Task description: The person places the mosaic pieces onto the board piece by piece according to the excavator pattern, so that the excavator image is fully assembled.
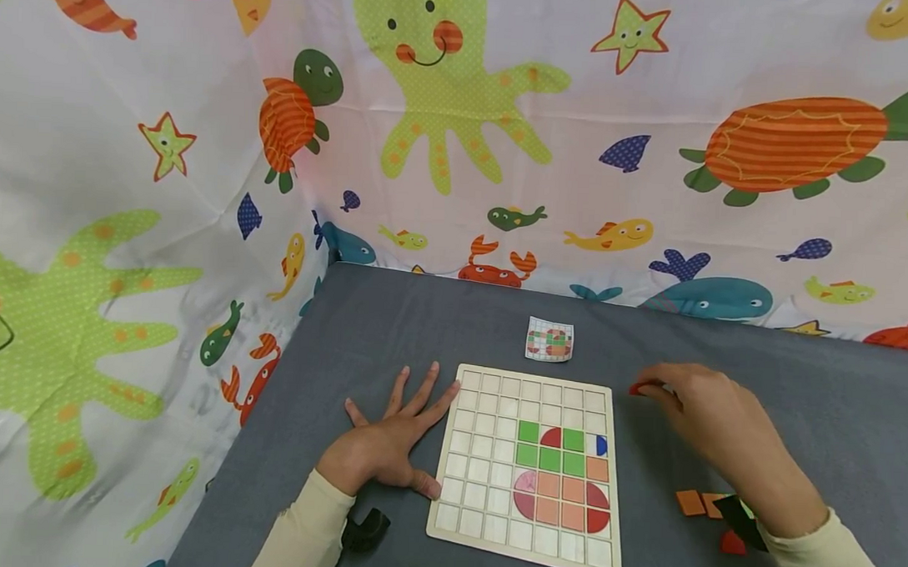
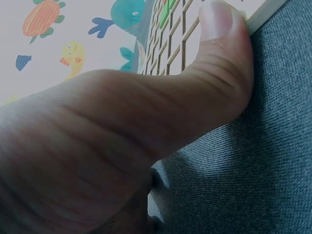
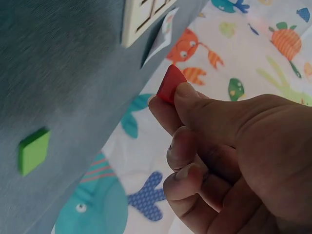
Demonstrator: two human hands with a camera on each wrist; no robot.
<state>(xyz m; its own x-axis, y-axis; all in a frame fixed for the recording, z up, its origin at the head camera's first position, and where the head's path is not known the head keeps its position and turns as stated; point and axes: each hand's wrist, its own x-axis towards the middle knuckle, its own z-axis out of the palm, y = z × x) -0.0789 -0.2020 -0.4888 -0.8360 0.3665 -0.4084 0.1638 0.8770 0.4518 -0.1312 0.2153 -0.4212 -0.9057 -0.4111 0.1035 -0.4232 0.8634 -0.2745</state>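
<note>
A wooden grid board (image 1: 486, 451) lies on the grey cloth, with green, orange, red, pink and blue-and-white tiles in several of its cells. My left hand (image 1: 388, 448) is spread at the board's left side, its thumb and fingertips touching the edge. In the left wrist view the thumb (image 2: 224, 63) rests on the board's rim. Right of the board, my right hand (image 1: 708, 417) is raised and pinches a red tile (image 3: 171, 84) between thumb and fingers. Most of that tile's face shows in the right wrist view; its full shape is partly hidden by the thumb.
A small printed pattern card (image 1: 550, 339) lies behind the board. Orange tiles (image 1: 690, 503) and a red tile (image 1: 733, 543) lie near the right forearm, which partly hides others. A green tile (image 3: 34, 151) lies on the cloth. Printed curtains (image 1: 457, 192) stand behind and left.
</note>
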